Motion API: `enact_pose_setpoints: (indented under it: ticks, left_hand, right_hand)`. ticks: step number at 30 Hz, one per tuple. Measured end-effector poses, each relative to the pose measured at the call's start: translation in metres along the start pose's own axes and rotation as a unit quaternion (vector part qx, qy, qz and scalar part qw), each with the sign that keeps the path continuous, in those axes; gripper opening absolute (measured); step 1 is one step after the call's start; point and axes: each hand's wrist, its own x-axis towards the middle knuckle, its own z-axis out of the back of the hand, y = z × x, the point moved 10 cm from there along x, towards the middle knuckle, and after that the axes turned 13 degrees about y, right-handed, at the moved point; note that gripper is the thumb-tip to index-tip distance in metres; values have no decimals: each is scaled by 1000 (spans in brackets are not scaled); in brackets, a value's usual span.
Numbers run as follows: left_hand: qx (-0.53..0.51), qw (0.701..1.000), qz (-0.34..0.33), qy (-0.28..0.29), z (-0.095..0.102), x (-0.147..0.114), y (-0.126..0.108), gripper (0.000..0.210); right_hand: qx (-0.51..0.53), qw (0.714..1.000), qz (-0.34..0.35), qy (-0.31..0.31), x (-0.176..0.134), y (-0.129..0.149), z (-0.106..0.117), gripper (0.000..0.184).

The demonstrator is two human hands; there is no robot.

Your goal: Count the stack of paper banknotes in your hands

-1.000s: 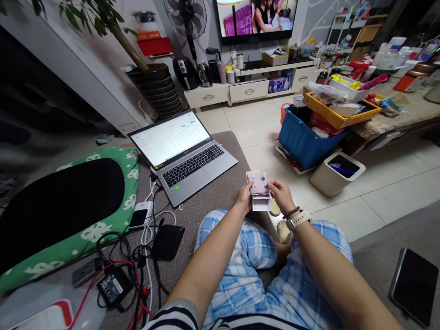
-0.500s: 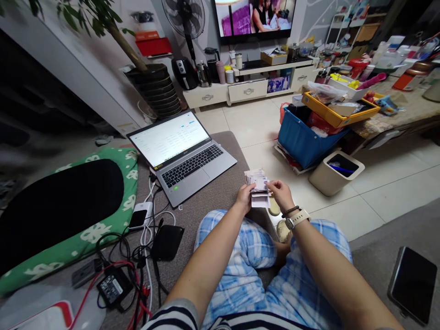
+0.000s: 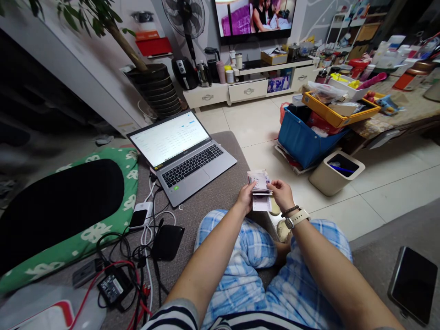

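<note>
My left hand (image 3: pixel 245 198) is closed on the left edge of a stack of small printed paper slips (image 3: pixel 260 181), pale pinkish-white and looking like tickets. The slips are fanned unevenly, and one pale slip (image 3: pixel 261 203) sticks out below the rest. At the right edge of the stack, my right hand (image 3: pixel 282 194) pinches the slips with thumb and finger; how many it grips I cannot tell. Its wrist wears a watch with a beige strap (image 3: pixel 298 219) and a dark bracelet. Both hands are above my lap, in front of the blue plaid trousers (image 3: pixel 237 247).
An open laptop (image 3: pixel 195 160) lies on the grey sofa to the left, near tangled cables and a black wallet-like item (image 3: pixel 167 242). A beige bin (image 3: pixel 330 185) and a loaded blue crate (image 3: pixel 302 142) stand on the floor ahead right. A dark phone-like device (image 3: pixel 413 284) lies right.
The stack has shifted slightly to the right, and the lower slip hangs a little further below the others. Both hands keep nearly the same position.
</note>
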Motion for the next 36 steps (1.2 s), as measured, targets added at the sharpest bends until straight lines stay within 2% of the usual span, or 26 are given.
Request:
enact_pose_setpoints:
  ticks: [3,10,16,20,30,36]
  left_hand:
    - [-11,1000,1,-3,1,1,0,27]
    - [-11,999,-24,-42,11,4,-4,21]
    - [-12,1000,-14,-25,11,6,-2,29]
    - [-12,999,-19,-29,12,7,-2,27]
    - [-14,999,-13,-31,10,6,-1,21]
    - [-3,999,-18,-38,12,5,-3,21]
  right_hand:
    - [5,1000,5,-22,-2,3,4,40]
    - [70,997,-12,22,-5,5,-9,35]
    - [90,995,5,51,-5,14,-16,39]
    - [77,995,5,69,-5,15,-20,40]
    - [77,995,-13,64,-5,7,-19,46]
    - [95,993,-16,66,-5,7,-20,43]
